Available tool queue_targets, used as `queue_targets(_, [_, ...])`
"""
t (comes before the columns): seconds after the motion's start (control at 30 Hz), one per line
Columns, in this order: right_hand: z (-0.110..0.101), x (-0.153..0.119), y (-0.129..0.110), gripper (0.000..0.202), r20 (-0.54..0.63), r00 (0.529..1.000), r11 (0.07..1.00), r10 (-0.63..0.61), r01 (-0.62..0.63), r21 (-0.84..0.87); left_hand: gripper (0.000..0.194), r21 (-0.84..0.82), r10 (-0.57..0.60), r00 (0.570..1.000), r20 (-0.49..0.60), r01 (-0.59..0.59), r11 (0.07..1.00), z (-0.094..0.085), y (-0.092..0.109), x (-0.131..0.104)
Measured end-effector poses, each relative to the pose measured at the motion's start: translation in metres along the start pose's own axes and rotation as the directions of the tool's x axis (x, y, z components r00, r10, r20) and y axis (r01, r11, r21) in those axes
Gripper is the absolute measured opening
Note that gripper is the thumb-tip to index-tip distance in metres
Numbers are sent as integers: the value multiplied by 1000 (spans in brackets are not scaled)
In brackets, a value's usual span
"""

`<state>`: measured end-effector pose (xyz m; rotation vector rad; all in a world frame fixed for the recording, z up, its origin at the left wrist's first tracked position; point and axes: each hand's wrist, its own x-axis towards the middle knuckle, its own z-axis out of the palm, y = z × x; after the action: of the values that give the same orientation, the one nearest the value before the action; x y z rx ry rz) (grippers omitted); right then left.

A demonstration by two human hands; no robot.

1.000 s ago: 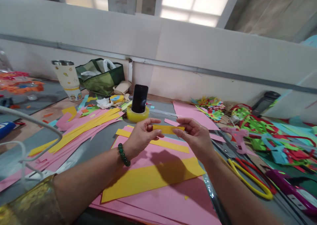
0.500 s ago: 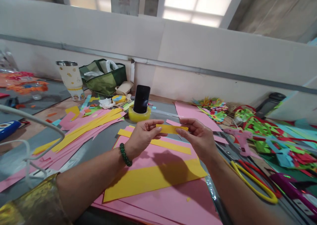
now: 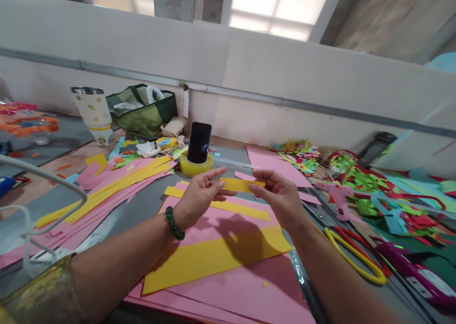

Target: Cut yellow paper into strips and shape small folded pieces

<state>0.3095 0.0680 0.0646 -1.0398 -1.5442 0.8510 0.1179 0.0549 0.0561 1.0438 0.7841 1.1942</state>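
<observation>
A short yellow paper strip (image 3: 237, 185) is stretched level between my two hands, above the sheets on the table. My left hand (image 3: 201, 193) pinches its left end between thumb and fingers. At the other end, my right hand (image 3: 278, 193) grips the strip with thumb and index finger. Below lie a longer yellow strip (image 3: 242, 209) and a wide yellow paper piece (image 3: 213, 257), both on pink paper sheets (image 3: 228, 295). Shadows of my hands fall across them.
A phone (image 3: 199, 142) leans in a yellow tape roll (image 3: 195, 166). Yellow-handled scissors (image 3: 352, 257), a pink glue gun (image 3: 340, 198) and a purple device (image 3: 413, 271) lie right. Pink and yellow strips (image 3: 117, 186), a tumbler (image 3: 93, 115) and a green bag (image 3: 146, 112) are left.
The whole view has shifted slightly, so things appear a little further left. My left fingers have loosened and spread a bit at the strip's end; both hands keep holding it.
</observation>
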Motion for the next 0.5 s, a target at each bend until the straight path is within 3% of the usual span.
queue_targets(0.2, [2, -2, -2, 41, 54, 996, 996, 72, -75, 49, 56, 16, 20, 999, 27, -20, 1000, -2, -2, -1])
queue_targets(0.5, [1, -2, 4, 40, 51, 998, 997, 43, -46, 60, 60, 59, 58, 998, 14, -59, 997, -3, -4, -1])
